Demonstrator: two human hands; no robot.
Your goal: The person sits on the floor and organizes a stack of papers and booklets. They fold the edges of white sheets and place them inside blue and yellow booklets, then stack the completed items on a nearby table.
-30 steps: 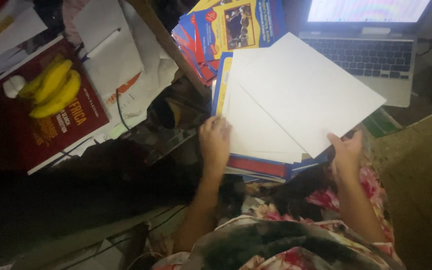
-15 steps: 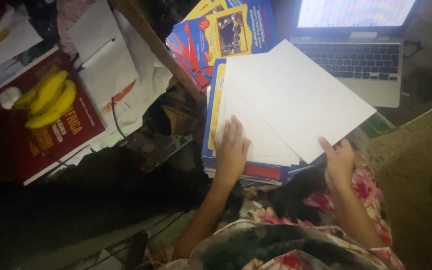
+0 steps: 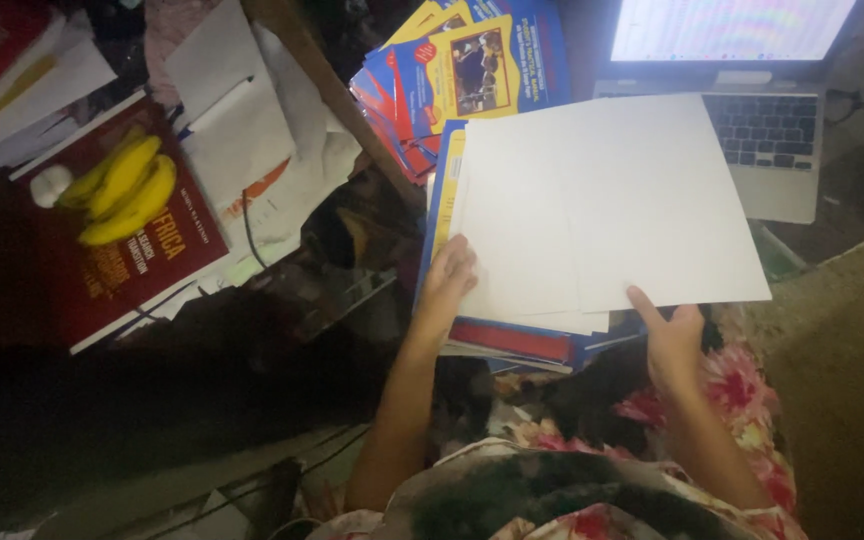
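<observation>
A silver open laptop [image 3: 752,110] sits behind a stack of blue and yellow booklets [image 3: 512,340] on the lap. Large white paper sheets [image 3: 602,200] lie on top, likely light, floppy, best held by edges. Left hand [image 3: 444,285] rests flat, fingers spread; right hand [image 3: 674,340] pinches the lower edge.

Paper sheets [image 3: 602,200] atop booklet stack [image 3: 512,340]; laptop [image 3: 762,120] behind; bananas [image 3: 122,185] far left.
</observation>
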